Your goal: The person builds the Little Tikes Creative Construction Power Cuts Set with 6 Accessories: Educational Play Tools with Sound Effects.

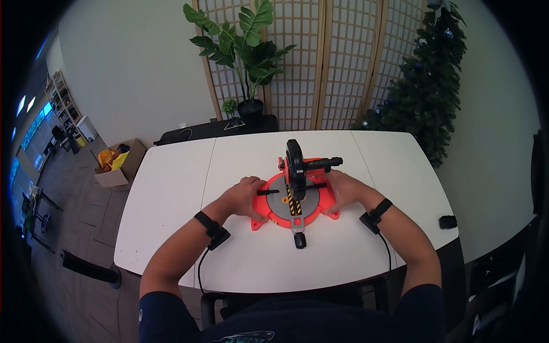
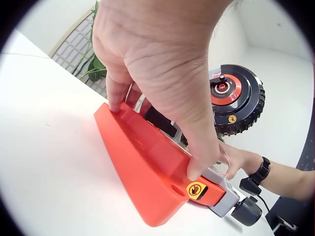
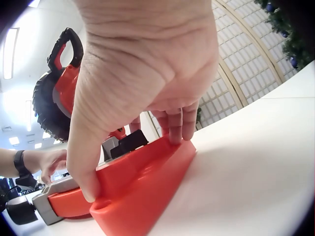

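A red and grey toy miter saw (image 1: 276, 212) stands on the white table, its black blade guard (image 1: 295, 166) upright over the round grey plate. My left hand (image 1: 242, 197) grips the left side of the red base, thumb near the front; in the left wrist view that hand (image 2: 157, 73) spans the red base (image 2: 142, 162) beside a yellow warning sticker. On the other side my right hand (image 1: 347, 190) grips the base's right side. The right wrist view shows this hand (image 3: 142, 73) with thumb and fingertips on the red base (image 3: 142, 189). A black knob (image 1: 300, 240) juts from the front.
The white table (image 1: 166, 188) spreads around the saw. At its right edge lies a small black object (image 1: 448, 222). Behind it stand a potted plant (image 1: 250, 108), a lattice screen and a decorated tree (image 1: 429, 86). A cardboard box (image 1: 132, 163) is on the floor at left.
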### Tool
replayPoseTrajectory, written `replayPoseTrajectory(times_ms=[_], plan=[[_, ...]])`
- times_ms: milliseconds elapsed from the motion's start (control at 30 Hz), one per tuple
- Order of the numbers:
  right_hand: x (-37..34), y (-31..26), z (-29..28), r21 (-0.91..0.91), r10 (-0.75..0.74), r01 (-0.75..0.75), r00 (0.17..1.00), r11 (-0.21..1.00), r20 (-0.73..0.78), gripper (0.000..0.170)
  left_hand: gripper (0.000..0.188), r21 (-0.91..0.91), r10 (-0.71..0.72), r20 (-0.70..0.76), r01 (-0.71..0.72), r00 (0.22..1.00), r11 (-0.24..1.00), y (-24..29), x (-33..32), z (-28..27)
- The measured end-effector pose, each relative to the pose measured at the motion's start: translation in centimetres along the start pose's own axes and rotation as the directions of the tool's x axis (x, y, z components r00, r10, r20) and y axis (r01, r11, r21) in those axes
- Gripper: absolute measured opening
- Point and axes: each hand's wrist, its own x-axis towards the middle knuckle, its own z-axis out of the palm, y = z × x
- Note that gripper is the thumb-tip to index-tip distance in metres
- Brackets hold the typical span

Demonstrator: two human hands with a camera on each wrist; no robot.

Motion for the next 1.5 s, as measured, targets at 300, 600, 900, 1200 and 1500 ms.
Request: replayPoseTrajectory(times_ms=[300,600,900,1200,1500], plan=[[-0.8,0.1,0.1,-0.038,-0.09,0.087,0.992,0.996,-0.088,0.1,0.108,-0.009,0.016,0.036,-0.015,0.999,1.0,0.2,0.1,-0.6],[-0.8,0.5,0.9,0.005,-0.059,0.06,0.996,0.998,-0.072,0.101,0.106,-0.036,0.021,0.032,-0.02,0.999,0.999,-0.3,-0.1,-0.2],[-1.1,0.2,1.4,-0.055,-0.017,0.014,0.998,0.998,-0.056,0.102,0.107,-0.081,0.008,0.05,-0.004,0.999,0.997,-0.2,-0.3,-0.1],[-0.8,0.5,1.3,-0.055,-0.038,0.035,0.998,0.998,-0.043,0.104,0.109,-0.098,-0.018,0.039,0.022,0.999,0.995,-0.1,-0.7,0.1],[-0.6,0.6,1.3,0.006,-0.021,0.021,1.0,1.0,-0.012,0.108,0.113,-0.096,-0.054,0.08,0.062,0.995,0.993,0.4,-0.9,-0.3]])
